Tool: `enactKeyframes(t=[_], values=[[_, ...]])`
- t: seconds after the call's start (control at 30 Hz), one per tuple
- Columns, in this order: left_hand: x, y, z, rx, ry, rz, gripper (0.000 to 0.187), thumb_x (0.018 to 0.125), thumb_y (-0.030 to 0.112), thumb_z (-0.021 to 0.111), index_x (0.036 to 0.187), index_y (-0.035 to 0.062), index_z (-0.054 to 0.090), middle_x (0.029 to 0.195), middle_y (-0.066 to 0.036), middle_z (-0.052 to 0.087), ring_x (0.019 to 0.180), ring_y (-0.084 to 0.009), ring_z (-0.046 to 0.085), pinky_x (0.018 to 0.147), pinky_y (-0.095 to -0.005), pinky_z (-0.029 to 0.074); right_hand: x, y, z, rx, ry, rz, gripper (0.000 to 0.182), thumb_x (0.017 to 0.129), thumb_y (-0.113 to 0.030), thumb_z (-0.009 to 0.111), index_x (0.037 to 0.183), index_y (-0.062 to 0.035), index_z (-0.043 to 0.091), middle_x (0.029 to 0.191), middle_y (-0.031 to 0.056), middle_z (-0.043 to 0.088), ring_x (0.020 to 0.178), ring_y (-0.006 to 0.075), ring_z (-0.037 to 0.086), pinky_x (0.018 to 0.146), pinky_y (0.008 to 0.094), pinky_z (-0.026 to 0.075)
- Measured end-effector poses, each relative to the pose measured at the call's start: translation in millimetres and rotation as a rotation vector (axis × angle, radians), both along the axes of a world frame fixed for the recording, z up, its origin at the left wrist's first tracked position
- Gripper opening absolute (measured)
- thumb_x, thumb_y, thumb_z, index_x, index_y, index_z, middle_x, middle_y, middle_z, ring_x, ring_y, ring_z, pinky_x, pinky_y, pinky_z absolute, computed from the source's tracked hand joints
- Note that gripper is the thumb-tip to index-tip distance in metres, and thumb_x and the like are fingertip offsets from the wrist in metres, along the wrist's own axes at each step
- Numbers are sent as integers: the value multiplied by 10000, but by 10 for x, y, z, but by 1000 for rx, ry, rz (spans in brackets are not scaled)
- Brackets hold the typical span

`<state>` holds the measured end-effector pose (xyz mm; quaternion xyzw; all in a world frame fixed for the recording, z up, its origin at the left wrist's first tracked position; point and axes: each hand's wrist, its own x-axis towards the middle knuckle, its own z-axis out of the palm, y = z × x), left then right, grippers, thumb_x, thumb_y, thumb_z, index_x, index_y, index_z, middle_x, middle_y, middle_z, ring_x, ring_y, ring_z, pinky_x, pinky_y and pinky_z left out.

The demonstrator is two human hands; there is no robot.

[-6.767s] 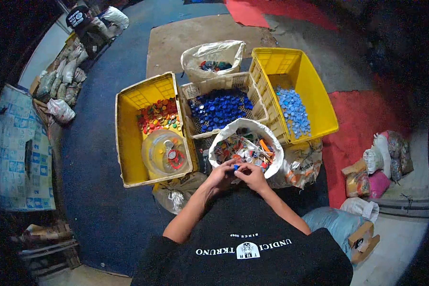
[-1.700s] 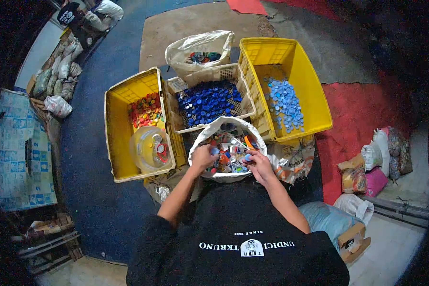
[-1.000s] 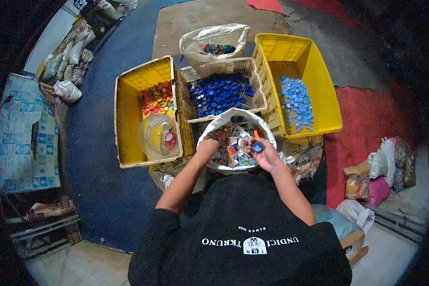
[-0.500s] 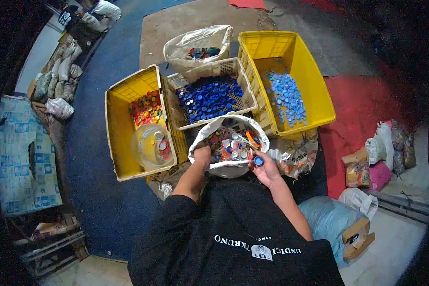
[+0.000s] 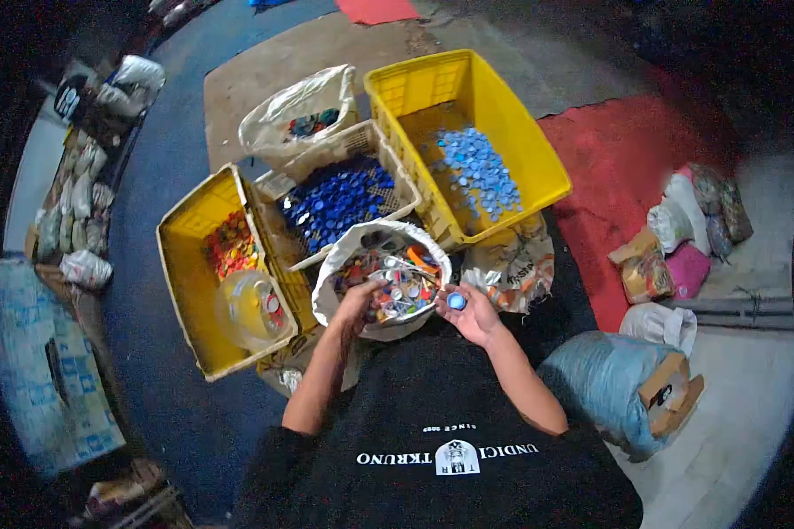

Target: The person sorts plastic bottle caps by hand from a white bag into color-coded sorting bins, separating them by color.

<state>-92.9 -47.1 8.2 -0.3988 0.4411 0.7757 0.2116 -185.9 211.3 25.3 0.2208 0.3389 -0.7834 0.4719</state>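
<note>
A white sack (image 5: pixel 318 309) full of mixed caps and plastic bits stands open in front of me. My left hand (image 5: pixel 360 301) is inside its left rim, over the caps; its fingers are bent and partly hidden, and what they touch is too small to tell. At the right rim, my right hand (image 5: pixel 471 315) is turned palm up and holds a blue cap (image 5: pixel 456 301). Behind the sack, a white crate (image 5: pixel 406 189) holds dark blue caps (image 5: pixel 335 203). Light blue caps (image 5: pixel 481 172) lie in the right yellow crate (image 5: pixel 525 132).
The left yellow crate (image 5: pixel 181 273) holds red and orange caps (image 5: pixel 231 244) and a clear round container (image 5: pixel 249 309). Another white sack (image 5: pixel 265 119) stands at the back. Bags (image 5: pixel 670 225) and a large blue bundle (image 5: pixel 591 379) are at the right.
The view has turned, so the crates appear shifted left and tilted. My left hand has moved from the sack's left rim inward over the caps. My right hand's palm is more upturned, still with the blue cap.
</note>
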Motion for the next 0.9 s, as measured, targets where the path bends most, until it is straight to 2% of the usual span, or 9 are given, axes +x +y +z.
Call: enactKeyframes(t=[0.3,0.33,0.37,0.43,0.57,0.7,0.77,0.8,0.9], values=[[-1350,1098,490,138,262,-67,372,876,572,542,778,216,594,573,83,415,457,-72,289,439,-272,179,-762,129,512,-223,87,-293,711,874,-525,552,1322,-9,354,1172,177,501,1087,323,502,967,454,423],[-1496,1031,705,218,288,-121,432,920,581,462,786,194,601,573,58,474,460,-107,368,428,-272,282,-966,122,649,-228,169,-308,777,868,-562,535,1386,-44,275,1268,190,437,1175,339,436,1007,484,372],[-1813,935,232,234,286,9,500,888,644,457,935,164,591,674,27,506,507,-122,401,475,-289,305,-1064,144,729,-230,246,-325,848,862,-600,517,1450,-80,195,1363,204,372,1263,355,370,1047,513,320],[-1767,911,955,102,287,88,800,805,732,482,1320,131,371,880,3,500,608,-141,468,545,-312,378,-1105,205,614,-97,233,-340,871,864,-616,498,1475,-116,130,1436,199,272,1327,356,274,1070,529,268],[-1470,787,709,154,318,138,536,890,605,453,1175,154,508,811,19,470,662,-131,462,551,-316,342,-918,311,300,12,214,-252,893,885,-600,477,1505,-136,32,1544,197,72,1416,362,135,1083,534,258],[-704,578,344,-36,249,197,294,926,388,523,1073,139,576,755,12,496,604,-103,449,500,-244,361,-593,332,1,19,111,-204,808,899,-528,515,1486,-105,155,1516,197,183,1362,355,282,1058,508,333],[-281,517,274,-430,300,201,297,909,308,571,1036,41,598,775,0,539,647,-105,506,588,-290,429,-431,269,-125,94,188,-132,642,922,-444,521,1408,-74,325,1421,177,359,1283,327,399,990,465,413],[-93,463,108,-690,337,106,314,922,274,556,1081,5,586,846,-50,602,712,-138,572,658,-292,468,-376,221,-116,70,239,-147,431,942,-333,524,1269,-62,452,1261,134,513,1156,273,520,917,419,458],[358,472,269,-1124,301,-366,356,878,372,604,1097,93,624,1011,-131,639,888,-240,618,806,-385,469,-288,-18,-19,16,503,-20,290,957,-235,509,1185,-57,488,1169,113,577,1053,236,591,865,376,479]])
